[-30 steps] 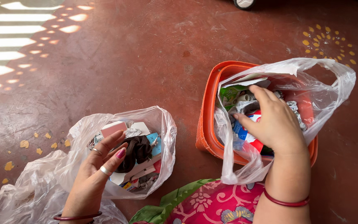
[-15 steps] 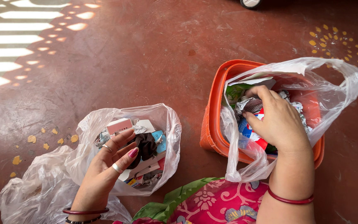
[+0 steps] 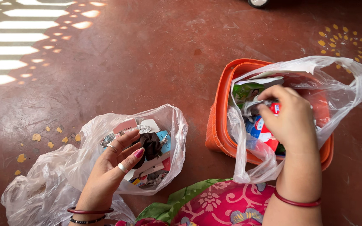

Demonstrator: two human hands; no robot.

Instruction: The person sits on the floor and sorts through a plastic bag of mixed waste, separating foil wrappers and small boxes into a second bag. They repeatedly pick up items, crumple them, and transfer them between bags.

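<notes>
Orange plastic tub [image 3: 216, 125], lined with clear bag [image 3: 340, 90]: your right hand [image 3: 292, 119] pinches crumpled silver wrapper [image 3: 254, 104] above it. Lift clear without snagging liner. Left hand [image 3: 114, 167], fingers loosely spread, holds second clear bag [image 3: 174, 125] open; keep mouth wide.

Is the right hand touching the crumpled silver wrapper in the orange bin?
Touching. The head view shows the right hand with its fingers closed on the silver wrapper above the orange bin.
</notes>
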